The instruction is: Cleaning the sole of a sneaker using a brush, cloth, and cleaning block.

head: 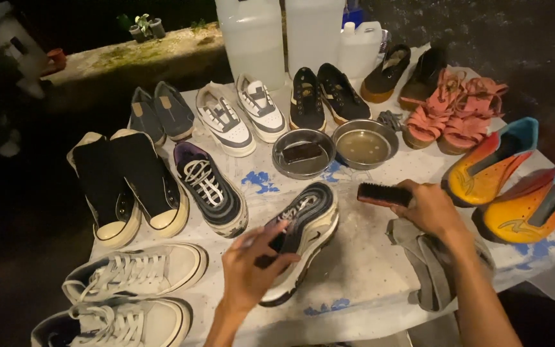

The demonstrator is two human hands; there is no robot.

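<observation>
- Dark striped sneaker lies near the middle of the pale covered surface, long axis running from lower left to upper right, its toe end toward the two metal bowls.
- Left hand grips the sneaker at the opening, fingers curled over its edge.
- Right hand is closed around a black brush, held just right of the sneaker's toe and not touching it.
- Grey cloth lies under the right wrist.
- Orange shoes sit to the right, white sneakers at lower left.
</observation>
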